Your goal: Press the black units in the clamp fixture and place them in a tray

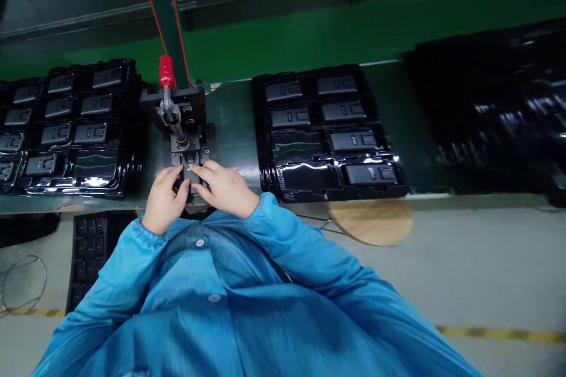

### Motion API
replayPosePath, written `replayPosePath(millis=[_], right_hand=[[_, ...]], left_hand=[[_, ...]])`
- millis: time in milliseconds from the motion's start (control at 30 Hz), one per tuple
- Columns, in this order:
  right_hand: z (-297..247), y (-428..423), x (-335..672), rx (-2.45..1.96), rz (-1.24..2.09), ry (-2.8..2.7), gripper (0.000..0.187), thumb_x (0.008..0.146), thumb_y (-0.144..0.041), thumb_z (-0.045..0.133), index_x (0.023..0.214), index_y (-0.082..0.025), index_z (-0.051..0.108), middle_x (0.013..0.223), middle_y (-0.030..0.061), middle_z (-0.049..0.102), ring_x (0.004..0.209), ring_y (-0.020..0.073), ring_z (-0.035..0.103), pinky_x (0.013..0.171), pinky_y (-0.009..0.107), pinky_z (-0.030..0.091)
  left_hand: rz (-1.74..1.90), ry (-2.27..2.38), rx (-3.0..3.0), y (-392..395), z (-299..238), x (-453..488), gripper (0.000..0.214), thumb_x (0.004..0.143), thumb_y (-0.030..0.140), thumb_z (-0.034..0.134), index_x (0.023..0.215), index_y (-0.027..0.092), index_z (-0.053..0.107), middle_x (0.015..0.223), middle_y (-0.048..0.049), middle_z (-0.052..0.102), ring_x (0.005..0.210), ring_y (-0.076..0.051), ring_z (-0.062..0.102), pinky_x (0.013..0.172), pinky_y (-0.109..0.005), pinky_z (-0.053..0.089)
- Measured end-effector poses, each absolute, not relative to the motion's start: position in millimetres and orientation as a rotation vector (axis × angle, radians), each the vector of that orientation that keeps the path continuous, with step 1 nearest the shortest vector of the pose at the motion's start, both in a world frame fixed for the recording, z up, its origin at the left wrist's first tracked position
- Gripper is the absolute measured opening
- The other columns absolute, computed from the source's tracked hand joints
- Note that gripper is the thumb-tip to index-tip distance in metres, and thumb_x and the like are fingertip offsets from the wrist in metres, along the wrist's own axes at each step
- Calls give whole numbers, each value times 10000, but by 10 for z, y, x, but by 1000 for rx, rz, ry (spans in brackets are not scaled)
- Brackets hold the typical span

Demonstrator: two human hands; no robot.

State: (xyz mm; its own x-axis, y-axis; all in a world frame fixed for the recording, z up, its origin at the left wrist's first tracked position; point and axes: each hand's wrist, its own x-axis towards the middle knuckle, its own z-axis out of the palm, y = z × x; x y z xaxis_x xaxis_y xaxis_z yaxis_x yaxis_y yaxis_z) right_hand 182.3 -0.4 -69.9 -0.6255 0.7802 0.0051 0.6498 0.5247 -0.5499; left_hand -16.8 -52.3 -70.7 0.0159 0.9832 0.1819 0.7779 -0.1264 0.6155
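Both hands, left hand and right hand, pinched a small black part seated in the clamp fixture, steadying it; part trays flanked the fixture on the surface.

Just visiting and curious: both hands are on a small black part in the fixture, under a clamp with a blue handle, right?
Not quite: the head view shows the clamp handle is red. Both hands, left and right, do rest on the black part in the fixture.
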Motion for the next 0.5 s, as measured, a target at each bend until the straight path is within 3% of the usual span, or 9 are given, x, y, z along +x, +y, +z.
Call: replayPosePath(millis=[133, 233, 300, 367, 500], right_hand=[[-739, -54, 1850, -1230, 719, -2449, 553, 1073, -433, 602, 1584, -225, 566, 1335, 138, 670, 1109, 293, 720, 852, 385, 627], [-820, -166, 1965, -1175, 661, -2171, 446, 1080, -379, 565, 1470, -173, 637, 1247, 150, 702, 1084, 281, 718, 903, 412, 629], [-901, -263, 2076, -1116, 633, -1960, 329, 1073, -325, 552, 1330, -178, 695, 1104, 127, 726, 993, 255, 718, 885, 412, 631], [-995, -353, 2185, -1093, 627, -1835, 235, 1057, -283, 562, 1207, -200, 723, 963, 91, 716, 873, 229, 703, 807, 394, 628], [-1172, -453, 2330, -1147, 642, -1752, 173, 1033, -249, 589, 1108, -208, 739, 902, 67, 704, 761, 196, 661, 691, 356, 588]], left_hand=[[981, 1925, 1974, -852, -769, -199, 314, 1024, 291, 607, 1317, 199, 673, 1318, -149, 708, 1263, -295, 679, 1133, -521, 563], [1086, 1954, 1960, -1405, -1002, -347, 183, 997, 251, 620, 1155, 248, 712, 1182, -107, 742, 1170, -291, 709, 1091, -525, 580], [938, 1936, 1879, -1759, -1234, -524, 136, 998, 275, 600, 1057, 262, 721, 1087, -89, 749, 1090, -287, 727, 1045, -515, 601], [658, 2077, 1684, -1958, -1464, -747, 185, 1007, 328, 552, 1044, 246, 713, 1122, -115, 742, 1122, -306, 725, 1048, -517, 603], [281, 2150, 1517, -1728, -1746, -1176, 315, 1043, 366, 466, 1123, 183, 709, 1137, -165, 735, 1147, -360, 702, 1014, -573, 592]])
